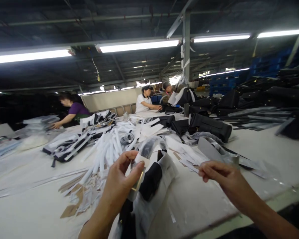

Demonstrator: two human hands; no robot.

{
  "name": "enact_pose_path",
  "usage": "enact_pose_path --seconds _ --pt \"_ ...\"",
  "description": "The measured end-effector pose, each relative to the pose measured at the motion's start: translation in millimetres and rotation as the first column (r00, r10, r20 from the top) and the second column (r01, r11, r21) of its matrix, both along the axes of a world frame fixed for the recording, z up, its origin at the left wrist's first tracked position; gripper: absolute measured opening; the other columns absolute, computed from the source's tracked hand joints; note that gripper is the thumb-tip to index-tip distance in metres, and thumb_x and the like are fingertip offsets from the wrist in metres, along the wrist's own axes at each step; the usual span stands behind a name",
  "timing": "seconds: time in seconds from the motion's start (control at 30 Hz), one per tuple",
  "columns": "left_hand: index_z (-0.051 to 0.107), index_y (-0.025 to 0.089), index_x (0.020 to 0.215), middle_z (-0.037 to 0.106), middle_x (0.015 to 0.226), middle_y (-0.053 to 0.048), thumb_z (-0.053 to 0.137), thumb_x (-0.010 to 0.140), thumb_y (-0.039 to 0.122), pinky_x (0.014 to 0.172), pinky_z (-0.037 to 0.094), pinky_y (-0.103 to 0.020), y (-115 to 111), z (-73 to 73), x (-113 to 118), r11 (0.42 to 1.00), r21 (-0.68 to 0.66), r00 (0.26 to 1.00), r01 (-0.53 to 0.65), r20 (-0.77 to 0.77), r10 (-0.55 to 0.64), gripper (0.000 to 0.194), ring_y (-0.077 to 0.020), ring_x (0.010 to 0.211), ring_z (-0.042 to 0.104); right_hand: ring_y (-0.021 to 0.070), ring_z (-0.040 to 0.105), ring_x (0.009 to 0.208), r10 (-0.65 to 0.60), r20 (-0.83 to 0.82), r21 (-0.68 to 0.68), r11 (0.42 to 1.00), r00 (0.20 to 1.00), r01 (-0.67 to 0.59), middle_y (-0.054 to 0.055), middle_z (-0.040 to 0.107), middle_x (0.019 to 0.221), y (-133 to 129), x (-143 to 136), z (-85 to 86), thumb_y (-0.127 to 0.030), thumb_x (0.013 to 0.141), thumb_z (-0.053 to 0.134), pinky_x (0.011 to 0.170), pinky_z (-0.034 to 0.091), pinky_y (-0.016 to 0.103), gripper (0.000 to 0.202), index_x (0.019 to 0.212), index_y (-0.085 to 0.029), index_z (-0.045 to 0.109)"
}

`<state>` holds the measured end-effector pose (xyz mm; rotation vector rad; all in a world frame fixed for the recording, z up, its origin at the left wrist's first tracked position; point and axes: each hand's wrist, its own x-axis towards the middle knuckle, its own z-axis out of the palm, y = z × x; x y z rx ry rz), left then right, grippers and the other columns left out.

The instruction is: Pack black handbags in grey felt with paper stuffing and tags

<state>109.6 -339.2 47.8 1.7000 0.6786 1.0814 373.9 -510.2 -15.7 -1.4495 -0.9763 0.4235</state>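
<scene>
My left hand [126, 177] is closed, thumb against fingers, on a white paper-like piece [142, 160] beside a gold-coloured metal edge. Right below it, a black bag [150, 181] stands partly wrapped in pale, filmy sheeting [161, 196]. Its lower part is cut off by the bottom of the view. My right hand [215, 172] hovers over the table to the right of the bag, fingertips pinched together. Whatever is between those fingertips, if anything, is too small to make out. White strips [189, 162] lie just behind the fingertips.
White strips and rolls [109, 149] are heaped mid-table [271, 146], with brown paper scraps [74, 202] nearer me. Wrapped straps [74, 146] lie left. Black bags [209, 126] pile up right, by a metal post [186, 49]. Several people work across the table, including one in white [142, 103].
</scene>
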Motion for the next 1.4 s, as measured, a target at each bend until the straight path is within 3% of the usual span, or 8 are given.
enact_pose_path --seconds 0.1,0.23,0.83,1.07,1.17,1.23,1.3,1.4 --pt "0.062 0.019 0.107 0.070 0.100 -0.005 0.073 0.081 0.042 0.087 0.049 -0.030 1.3 -6.5 0.5 0.997 0.083 1.000 -0.003 -0.030 0.005 0.037 -0.0200 0.096 0.066 0.0196 0.064 0.063 0.298 -0.045 0.107 0.950 0.953 -0.292 0.006 0.070 0.069 28.0 -70.1 40.2 -0.050 0.083 0.071 0.062 0.054 0.031 0.031 0.078 -0.020 0.076" --pt "0.063 0.019 0.106 0.069 0.100 -0.004 0.072 0.082 0.038 0.089 0.048 -0.032 -0.6 -9.6 -0.6 0.985 0.175 0.999 -0.009 -0.038 0.016 0.032 -0.0208 0.098 0.064 0.0157 0.061 0.059 0.370 -0.072 0.173 0.919 0.926 -0.354 0.003 0.070 0.066 64.4 -112.0 60.2 -0.046 0.081 0.074 0.059 0.050 0.027 0.028 0.073 -0.019 0.074" --pt "0.069 0.019 0.103 0.074 0.097 -0.005 0.075 0.079 0.048 0.075 0.050 -0.024 -14.1 1.2 -9.7 0.979 -0.089 0.979 0.185 0.105 -0.175 0.038 -0.0169 0.086 0.067 0.0094 0.043 0.033 0.301 -0.166 -0.060 0.947 0.939 -0.315 -0.001 0.055 0.039 96.3 -108.8 52.6 -0.061 0.062 0.081 0.036 0.027 0.021 0.048 0.048 -0.019 0.060" --pt "0.070 0.019 0.103 0.072 0.090 -0.003 0.075 0.079 0.051 0.074 0.048 -0.022 -16.6 5.2 -7.8 0.947 -0.222 0.968 0.232 0.148 -0.202 0.041 -0.0144 0.081 0.065 0.0067 0.043 0.034 0.390 -0.129 -0.025 0.918 0.912 -0.396 -0.001 0.058 0.042 110.9 -95.8 32.0 -0.061 0.075 0.074 0.039 0.028 0.019 0.049 0.057 -0.016 0.065" --pt "0.069 0.019 0.105 0.072 0.090 -0.003 0.074 0.079 0.052 0.072 0.048 -0.022 -16.2 4.2 -7.5 0.942 -0.255 0.970 0.216 0.167 -0.177 0.042 -0.0140 0.079 0.065 0.0116 0.057 0.043 0.267 -0.190 0.042 0.964 0.945 -0.264 0.002 0.067 0.053 101.1 -94.9 25.9 -0.060 0.078 0.072 0.046 0.044 0.022 0.046 0.075 -0.014 0.072" --pt "0.066 0.019 0.108 0.071 0.091 -0.004 0.075 0.079 0.052 0.074 0.049 -0.024 -16.4 3.0 -6.8 0.950 -0.256 0.976 0.179 0.168 -0.139 0.045 -0.0155 0.080 0.066 0.0188 0.070 0.061 0.246 -0.251 0.136 0.966 0.936 -0.218 0.006 0.075 0.071 88.7 -101.4 26.1 -0.061 0.081 0.070 0.062 0.056 0.030 0.056 0.110 -0.014 0.071" --pt "0.062 0.019 0.114 0.071 0.092 -0.004 0.075 0.079 0.051 0.076 0.049 -0.026 -16.3 2.0 -5.8 0.959 -0.248 0.983 0.136 0.154 -0.100 0.050 -0.0163 0.081 0.066 0.0256 0.075 0.086 0.305 -0.297 0.227 0.943 0.905 -0.243 0.009 0.078 0.090 76.0 -112.6 30.8 -0.062 0.083 0.069 0.084 0.058 0.040 0.080 0.144 -0.015 0.048" --pt "0.056 0.020 0.119 0.070 0.091 -0.003 0.074 0.080 0.049 0.077 0.048 -0.027 -13.8 0.5 -5.1 0.986 -0.150 0.992 0.071 0.110 -0.055 0.051 -0.0170 0.085 0.066 0.0298 0.068 0.111 0.388 -0.277 0.281 0.908 0.879 -0.311 0.010 0.077 0.104 64.4 -129.8 43.7 -0.062 0.085 0.067 0.104 0.048 0.050 0.101 0.160 -0.020 0.015"
